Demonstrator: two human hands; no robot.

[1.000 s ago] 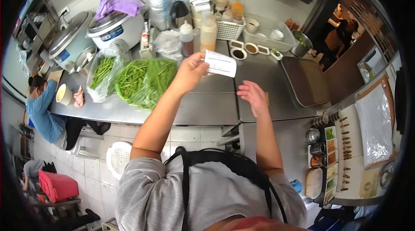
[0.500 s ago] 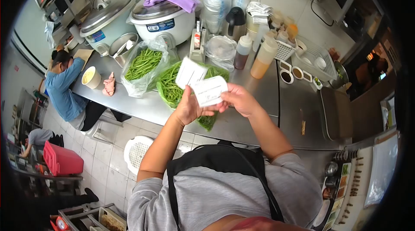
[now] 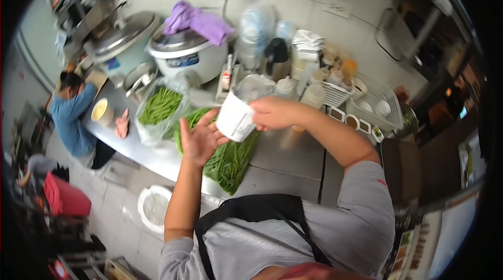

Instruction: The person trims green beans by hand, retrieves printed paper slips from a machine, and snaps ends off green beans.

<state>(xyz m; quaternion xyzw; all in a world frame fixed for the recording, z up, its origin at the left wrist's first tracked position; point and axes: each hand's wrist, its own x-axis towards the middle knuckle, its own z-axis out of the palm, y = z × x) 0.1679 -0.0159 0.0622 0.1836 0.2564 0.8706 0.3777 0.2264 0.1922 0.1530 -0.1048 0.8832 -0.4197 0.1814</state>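
Note:
My right hand [image 3: 272, 113] is closed on the edge of a white printed paper slip [image 3: 234, 116], raised above the counter. Beside the slip's left edge, my left hand [image 3: 200, 141] is open, palm up, with its fingers spread. Beneath both hands lies a clear bag of long green vegetables [image 3: 230, 165], partly hidden by the slip and my left hand. To its left sits another plastic bag of green beans [image 3: 161, 106]. The print on the slip is too blurred to read.
Two large cookers [image 3: 186, 55] stand by the wall, one under a purple towel [image 3: 198, 22]. Squeeze bottles [image 3: 313, 94] and sauce dishes [image 3: 352, 121] are at the right. A person in blue [image 3: 73, 117] leans on the counter's left end. A white stool [image 3: 155, 208] stands below.
The two slips held between my hands now appear as one in my right hand. My left hand has come off the paper and opened. The camera view has shifted.

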